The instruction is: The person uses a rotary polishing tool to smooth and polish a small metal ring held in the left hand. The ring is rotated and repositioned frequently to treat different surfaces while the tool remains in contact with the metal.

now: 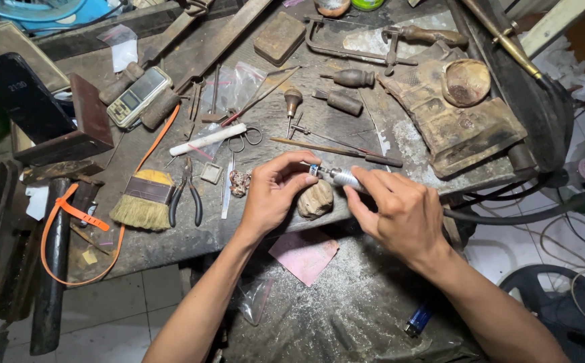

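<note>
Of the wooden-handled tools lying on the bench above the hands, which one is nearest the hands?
The long thin file: it lies slanted just above the left hand. The stubby dark-handled tools lie farther up the bench, beside the saw frame.

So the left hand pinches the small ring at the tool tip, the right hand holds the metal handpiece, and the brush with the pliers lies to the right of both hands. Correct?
Not quite. In the head view the brush and pliers lie left of both hands. The rest holds: the left hand pinches the small ring, and the right hand holds the metal handpiece.
</note>
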